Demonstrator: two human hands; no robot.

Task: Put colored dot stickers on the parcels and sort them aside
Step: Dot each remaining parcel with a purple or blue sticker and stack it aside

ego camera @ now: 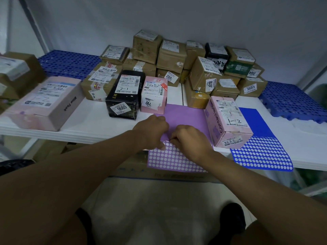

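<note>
A purple dot-sticker sheet [185,117] lies over the white shelf's front edge, its near half showing white holes where dots are gone. My left hand [152,131] and my right hand [191,140] sit on it side by side, fingers curled, pinching at the row where the dots start. A blue sticker sheet [256,137] lies to the right. A pink "Contact lenses" parcel [228,121] marked 1-2 stands between the two sheets. A small pink parcel [154,96] and a black parcel [125,94] stand behind my left hand.
A long pink box [44,103] lies at the left on the white shelf [92,124]. Several brown cardboard parcels [171,55] are stacked at the back. Blue perforated mats [292,101] lie at the right and back left. Below the shelf is a cardboard box [134,167].
</note>
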